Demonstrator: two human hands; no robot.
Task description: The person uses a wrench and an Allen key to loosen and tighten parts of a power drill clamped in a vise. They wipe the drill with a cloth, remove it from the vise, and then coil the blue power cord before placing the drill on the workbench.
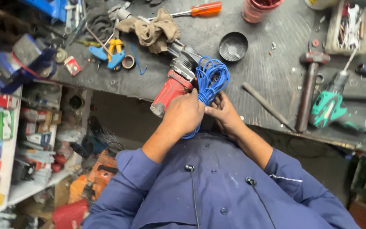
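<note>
My left hand (184, 113) is closed around the lower part of a coil of blue wire (212, 78), and a loop of it hangs below that hand. My right hand (223, 113) pinches the same coil from the right, fingers touching the wire just under the loops. Both hands sit at the front edge of the dark workbench (272, 72). A red and grey power tool (175, 80) lies on the bench right behind my left hand, partly hidden by the coil.
A tan rag (153, 29), an orange-handled screwdriver (200, 9) and blue-and-yellow pliers (112, 53) lie at the back left. A black round lid (233, 46), a hammer (309, 89), a metal rod (266, 106) and a green drill (333, 108) lie right. Shelves of boxes (5, 140) stand left.
</note>
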